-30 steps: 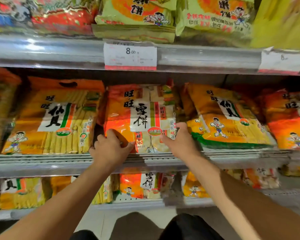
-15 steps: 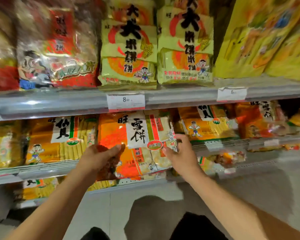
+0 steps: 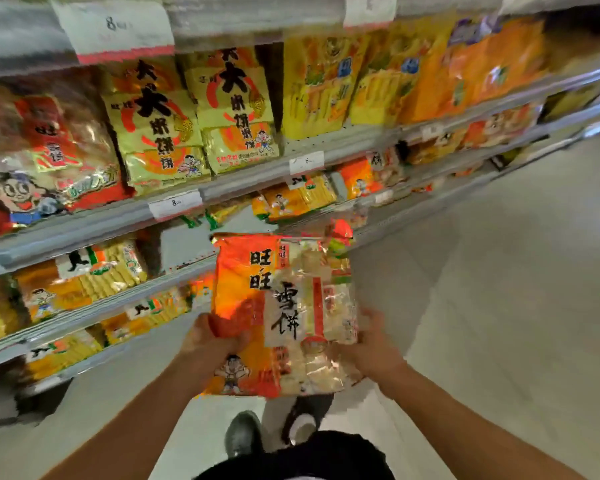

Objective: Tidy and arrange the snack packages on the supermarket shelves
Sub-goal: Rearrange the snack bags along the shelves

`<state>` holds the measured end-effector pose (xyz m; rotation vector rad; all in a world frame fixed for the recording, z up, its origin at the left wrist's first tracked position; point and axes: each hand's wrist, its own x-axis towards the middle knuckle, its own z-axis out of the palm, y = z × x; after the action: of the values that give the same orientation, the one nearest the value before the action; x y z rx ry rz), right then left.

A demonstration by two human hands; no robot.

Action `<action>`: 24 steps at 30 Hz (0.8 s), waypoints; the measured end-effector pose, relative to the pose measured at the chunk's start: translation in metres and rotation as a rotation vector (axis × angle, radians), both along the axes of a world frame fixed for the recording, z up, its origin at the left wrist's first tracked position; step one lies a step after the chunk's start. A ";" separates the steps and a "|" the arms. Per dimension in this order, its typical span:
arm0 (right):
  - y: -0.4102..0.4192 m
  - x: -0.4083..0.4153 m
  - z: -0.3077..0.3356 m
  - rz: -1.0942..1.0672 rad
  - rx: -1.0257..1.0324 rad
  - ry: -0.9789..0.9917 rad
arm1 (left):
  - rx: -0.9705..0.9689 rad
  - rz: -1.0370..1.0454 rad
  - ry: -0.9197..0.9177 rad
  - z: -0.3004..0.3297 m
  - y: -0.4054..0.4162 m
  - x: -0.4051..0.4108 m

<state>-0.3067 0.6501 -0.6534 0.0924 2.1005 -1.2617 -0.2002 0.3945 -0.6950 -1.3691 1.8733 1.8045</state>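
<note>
— Holding what, exactly?

— An orange and clear rice cracker package [image 3: 284, 313], upright, out in front of the shelves and clear of them, above the floor [image 3: 499, 306]. It is gripped at its lower half from both sides.

— And the fingers?

— The left hand [image 3: 212, 341] clasps the orange left edge, thumb curled over the front and pressed into the wrapper. The right hand [image 3: 371, 344] grips the clear right edge; it is blurred, so how its fingers lie I cannot tell beyond that they wrap the side.

— What sits just behind the package?

— A shelf [image 3: 174, 268] with a bare gap right behind the package's top. To the left of that gap lie yellow-orange cracker bags [image 3: 84, 278], more of them on the shelf beneath.

— Higher up?

— Green-yellow bags [image 3: 194, 123] with big black characters stand in two stacks, with a white price tag [image 3: 175, 204] on the rail below them. Left of those are red bags [image 3: 49, 161] showing a cartoon face. To the right, yellow packs [image 3: 316, 91] and orange ones stretch away down the aisle.

— Below the package?

— Dark shoes [image 3: 243, 434] on the pale floor.
</note>
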 end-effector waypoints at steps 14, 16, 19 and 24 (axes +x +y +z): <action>0.211 0.002 0.022 -0.489 -0.248 -0.067 | 0.057 -0.466 0.208 0.036 0.191 -0.096; 0.248 -0.015 0.022 -0.516 -0.286 -0.085 | 0.078 -0.458 0.218 0.039 0.227 -0.114; 0.302 -0.045 0.022 -0.486 -0.290 -0.100 | 0.114 -0.442 0.241 0.047 0.281 -0.143; 0.376 -0.094 0.028 -0.482 -0.363 -0.101 | 0.066 -0.456 0.249 0.058 0.351 -0.192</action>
<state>-0.4008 1.0258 -0.6251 0.5123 1.7858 -1.8593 -0.3921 0.7457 -0.6369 -0.6421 2.0135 1.8301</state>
